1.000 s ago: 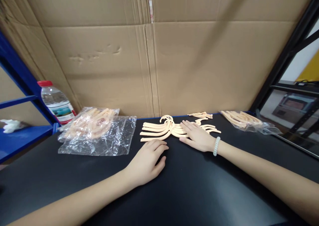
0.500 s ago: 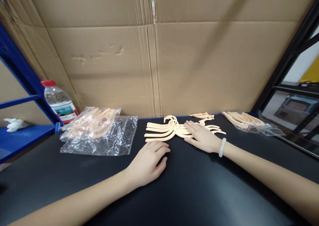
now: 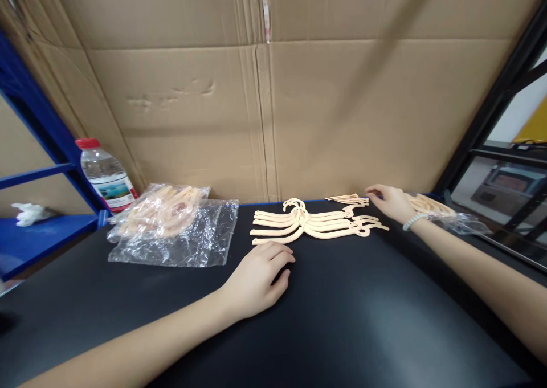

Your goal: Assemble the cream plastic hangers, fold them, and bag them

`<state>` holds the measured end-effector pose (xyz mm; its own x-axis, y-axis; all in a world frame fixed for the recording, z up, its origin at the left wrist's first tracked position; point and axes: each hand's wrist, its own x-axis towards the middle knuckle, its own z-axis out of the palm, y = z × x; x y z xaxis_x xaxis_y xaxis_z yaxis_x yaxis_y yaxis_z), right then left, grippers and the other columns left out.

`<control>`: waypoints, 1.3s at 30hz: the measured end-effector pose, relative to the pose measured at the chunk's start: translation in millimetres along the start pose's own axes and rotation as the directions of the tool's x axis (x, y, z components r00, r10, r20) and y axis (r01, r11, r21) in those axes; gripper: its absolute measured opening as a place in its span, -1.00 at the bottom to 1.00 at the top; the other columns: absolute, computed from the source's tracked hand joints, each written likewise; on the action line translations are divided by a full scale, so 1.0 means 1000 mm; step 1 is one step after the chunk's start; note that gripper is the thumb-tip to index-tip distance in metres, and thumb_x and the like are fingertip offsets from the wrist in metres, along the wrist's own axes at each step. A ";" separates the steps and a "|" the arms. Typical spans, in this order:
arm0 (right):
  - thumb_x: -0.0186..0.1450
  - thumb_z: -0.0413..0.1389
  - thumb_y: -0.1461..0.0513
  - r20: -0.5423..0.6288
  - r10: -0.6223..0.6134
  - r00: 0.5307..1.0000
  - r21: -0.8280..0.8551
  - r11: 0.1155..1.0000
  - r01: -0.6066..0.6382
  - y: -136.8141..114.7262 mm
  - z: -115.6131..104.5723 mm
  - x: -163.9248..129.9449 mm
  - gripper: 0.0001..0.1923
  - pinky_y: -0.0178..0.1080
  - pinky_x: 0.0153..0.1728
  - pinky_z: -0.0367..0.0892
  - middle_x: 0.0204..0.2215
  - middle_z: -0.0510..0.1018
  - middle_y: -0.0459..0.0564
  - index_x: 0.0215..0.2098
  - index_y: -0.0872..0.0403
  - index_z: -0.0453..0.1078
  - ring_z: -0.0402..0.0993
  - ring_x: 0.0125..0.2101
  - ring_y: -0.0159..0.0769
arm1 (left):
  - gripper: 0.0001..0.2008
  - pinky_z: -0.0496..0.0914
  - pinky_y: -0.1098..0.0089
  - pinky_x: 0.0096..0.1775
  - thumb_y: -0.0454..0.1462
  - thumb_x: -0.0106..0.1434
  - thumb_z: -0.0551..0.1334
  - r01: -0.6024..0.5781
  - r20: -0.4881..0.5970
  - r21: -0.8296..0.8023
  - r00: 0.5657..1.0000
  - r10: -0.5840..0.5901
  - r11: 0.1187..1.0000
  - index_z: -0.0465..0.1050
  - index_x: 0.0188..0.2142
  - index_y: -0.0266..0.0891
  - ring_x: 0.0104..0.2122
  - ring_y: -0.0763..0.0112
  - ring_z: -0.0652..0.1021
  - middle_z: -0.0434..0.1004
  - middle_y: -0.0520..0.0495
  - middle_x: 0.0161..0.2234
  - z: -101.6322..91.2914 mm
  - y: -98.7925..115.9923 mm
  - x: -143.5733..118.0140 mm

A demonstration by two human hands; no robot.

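Reaching far right, the right hand (image 3: 391, 201) touches the small hanger bundle (image 3: 348, 199), fingers loose, perhaps not gripping; a careless sweep could scatter the fanned hangers (image 3: 314, 224). Left hand (image 3: 256, 277) rests open on the worktop (image 3: 342, 319).

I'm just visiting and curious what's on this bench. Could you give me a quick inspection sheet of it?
Surface: black table, matte.
Job's things: fanned stack of peach hangers; small pile behind it.
Clutter: bag of hangers on an empty plastic bag; another bagged bundle; water bottle.
Hands: left hand flat on table; right hand at the small pile, fingers curled.
Cables: nothing seen.
Surroundings: cardboard wall, blue shelf, black rack.
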<state>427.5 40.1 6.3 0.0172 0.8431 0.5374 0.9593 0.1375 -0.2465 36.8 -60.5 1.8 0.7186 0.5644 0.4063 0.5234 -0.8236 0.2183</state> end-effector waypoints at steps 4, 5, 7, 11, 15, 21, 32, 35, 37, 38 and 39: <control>0.23 -0.02 0.21 0.043 0.005 0.999 -0.013 1.000 -0.004 0.016 0.006 0.008 -0.70 -0.10 -0.16 0.45 -0.28 0.66 0.06 -0.21 0.07 0.53 0.59 -0.28 -0.12 | -0.76 0.43 0.16 0.00 -0.37 0.25 0.11 -0.002 0.011 -0.007 1.000 0.002 1.000 0.43 -0.11 -0.21 -0.06 0.20 0.50 0.52 -0.16 -0.08 -0.001 0.000 0.000; 0.23 -0.01 0.21 0.064 -0.006 0.998 -0.013 1.000 0.006 0.016 0.008 0.012 -0.70 -0.11 -0.15 0.45 -0.27 0.66 0.05 -0.21 0.07 0.54 0.59 -0.28 -0.14 | -0.76 0.43 0.16 0.00 -0.37 0.26 0.10 0.000 0.015 -0.006 1.000 0.000 1.000 0.43 -0.11 -0.21 -0.05 0.20 0.50 0.51 -0.16 -0.08 -0.001 0.000 0.000; 0.23 0.01 0.23 0.108 -0.024 0.994 -0.015 1.000 0.026 0.015 0.010 0.019 -0.71 -0.14 -0.13 0.45 -0.26 0.66 0.04 -0.20 0.08 0.54 0.60 -0.27 -0.17 | -0.76 0.42 0.17 0.01 -0.38 0.26 0.10 0.001 0.023 -0.005 1.000 -0.001 1.000 0.43 -0.11 -0.22 -0.05 0.21 0.49 0.51 -0.16 -0.08 -0.002 0.000 0.000; 0.23 0.01 0.27 0.166 -0.026 0.986 -0.049 0.998 0.035 0.014 0.012 0.035 -0.69 -0.15 -0.09 0.42 -0.22 0.65 0.06 -0.17 0.09 0.54 0.59 -0.21 -0.16 | -0.76 0.41 0.20 0.01 -0.37 0.27 0.10 -0.006 0.028 -0.006 1.000 0.006 1.000 0.42 -0.09 -0.23 -0.05 0.22 0.49 0.50 -0.16 -0.07 -0.002 0.000 0.001; 0.23 0.04 0.28 0.216 -0.009 0.976 -0.099 0.995 0.031 0.014 0.014 0.042 -0.73 -0.18 -0.13 0.42 -0.25 0.66 0.02 -0.20 0.06 0.56 0.58 -0.21 -0.16 | -0.76 0.42 0.21 0.00 -0.37 0.26 0.11 -0.007 0.029 -0.008 1.000 0.008 1.000 0.42 -0.10 -0.22 -0.06 0.22 0.49 0.49 -0.16 -0.08 -0.003 0.000 0.002; 0.30 0.06 0.24 0.262 0.018 0.965 -0.200 0.979 0.036 0.006 0.017 0.039 -0.77 -0.18 -0.14 0.40 -0.17 0.63 0.01 -0.15 0.02 0.53 0.54 -0.14 -0.16 | -0.76 0.41 0.19 0.01 -0.37 0.27 0.10 -0.012 0.033 -0.014 0.999 0.012 1.000 0.41 -0.09 -0.22 -0.05 0.22 0.48 0.49 -0.15 -0.07 -0.001 -0.002 0.000; 0.38 0.07 0.14 0.323 -0.031 0.946 -0.312 0.940 0.137 -0.011 0.018 0.040 -0.74 -0.07 -0.10 0.42 -0.03 0.47 0.05 -0.02 0.08 0.38 0.46 -0.12 -0.24 | -0.76 0.38 0.18 0.02 -0.36 0.28 0.09 -0.006 0.046 -0.018 0.999 0.007 1.000 0.41 -0.08 -0.26 -0.05 0.19 0.47 0.48 -0.19 -0.06 -0.002 -0.001 0.001; 0.38 0.07 0.14 0.296 -0.069 0.953 -0.305 0.938 0.162 -0.016 0.020 0.041 -0.74 -0.08 -0.11 0.42 -0.03 0.47 0.05 -0.02 0.08 0.38 0.46 -0.13 -0.25 | -0.76 0.38 0.18 0.02 -0.37 0.26 0.10 -0.001 0.046 -0.022 0.999 0.002 1.000 0.41 -0.10 -0.26 -0.04 0.18 0.47 0.48 -0.19 -0.06 -0.001 -0.001 0.000; 0.38 0.08 0.16 0.254 -0.096 0.962 -0.289 0.942 0.170 -0.018 0.020 0.042 -0.79 -0.10 -0.12 0.42 -0.09 0.50 0.03 -0.09 0.09 0.41 0.47 -0.15 -0.27 | -0.76 0.39 0.17 0.00 -0.38 0.25 0.10 0.003 0.043 -0.024 0.999 -0.002 1.000 0.42 -0.11 -0.26 -0.05 0.18 0.48 0.49 -0.19 -0.07 -0.001 0.000 0.000; 0.37 0.08 0.19 0.223 -0.110 0.968 -0.276 0.946 0.171 -0.020 0.019 0.042 -0.84 -0.12 -0.14 0.42 -0.13 0.52 0.03 -0.15 0.10 0.44 0.47 -0.17 -0.27 | -0.77 0.38 0.16 0.00 -0.39 0.25 0.10 0.006 0.036 -0.021 0.999 -0.005 1.000 0.42 -0.12 -0.25 -0.05 0.17 0.48 0.49 -0.19 -0.07 -0.002 0.000 0.000; 0.36 0.08 0.23 0.186 -0.124 0.975 -0.261 0.950 0.171 -0.022 0.017 0.042 -0.87 -0.16 -0.16 0.41 -0.17 0.54 0.03 -0.22 0.10 0.46 0.48 -0.19 -0.27 | -0.77 0.38 0.14 -0.01 -0.39 0.24 0.10 0.010 0.024 -0.017 1.000 -0.009 1.000 0.42 -0.13 -0.25 -0.05 0.15 0.48 0.49 -0.19 -0.07 -0.002 0.000 0.000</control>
<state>402.3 81.3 20.3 -0.1551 0.9015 0.4041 0.9879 0.1394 0.0682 36.0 -60.9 3.5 0.7248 0.5730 0.3826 0.5224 -0.8191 0.2373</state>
